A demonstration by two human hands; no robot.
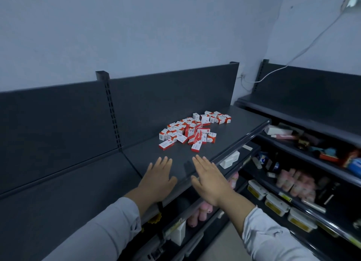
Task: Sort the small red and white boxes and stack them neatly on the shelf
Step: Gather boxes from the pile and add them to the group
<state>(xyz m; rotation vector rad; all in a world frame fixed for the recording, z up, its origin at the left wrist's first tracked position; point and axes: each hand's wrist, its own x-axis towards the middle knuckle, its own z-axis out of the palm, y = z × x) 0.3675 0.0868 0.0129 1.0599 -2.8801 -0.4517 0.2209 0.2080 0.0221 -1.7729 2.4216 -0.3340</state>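
On the top shelf (240, 128), ahead of my hands, the boxes (192, 130) lie in one loose heap. This is what the head view shows, and it is the only view I have.

I judge that the task is at its very start. No box is sorted and no stack is made. Some boxes stand, some lie flat and some lean on each other. Two lie a little apart at the front edge of the heap. All the sorting and stacking is left to do.

My left hand (159, 179) and right hand (210, 179) are side by side near the front of the shelf, short of the heap. Both are flat with straight fingers and hold nothing. I cannot tell if the palms touch the shelf or are just above it.

The boxes are small rectangular cartons, white with red bands, with sharp corners; they look like light cardboard. The shelf is dark grey, matte and flat, probably painted metal, with a rounded front lip. Behind it a back panel (175, 96) of the same colour stands upright, beside a slotted post (112, 112).
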